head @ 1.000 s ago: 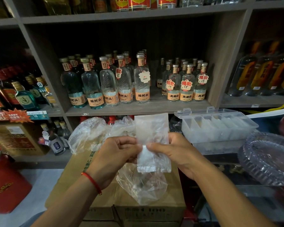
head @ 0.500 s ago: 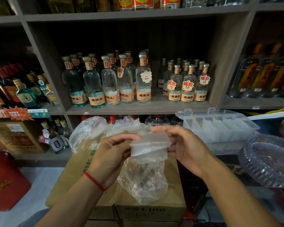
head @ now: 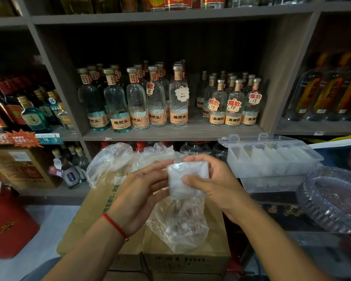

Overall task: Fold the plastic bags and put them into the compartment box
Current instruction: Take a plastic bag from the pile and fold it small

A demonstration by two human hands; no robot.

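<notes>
Judging by the filled compartment box (head: 272, 159), one folded bag (head: 187, 177) is pinched by the right hand (head: 215, 179), steadied by the left hand's (head: 138, 191) straight fingers, while loose bags (head: 114, 161) remain unfolded.

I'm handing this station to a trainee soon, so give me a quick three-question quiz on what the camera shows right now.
1. True or false: the compartment box has its lid shut.
2. Which hand pinches the folded bag with thumb in front? A) left hand B) right hand
3. Fill in: the loose plastic bags lie on top of ____.

Key
1. False: the lid stands open at the back, and folded bags already fill several compartments.
2. B; the left hand's fingers stay straight, touching the bag's left edge.
3. The cardboard boxes, below the hands.
</notes>
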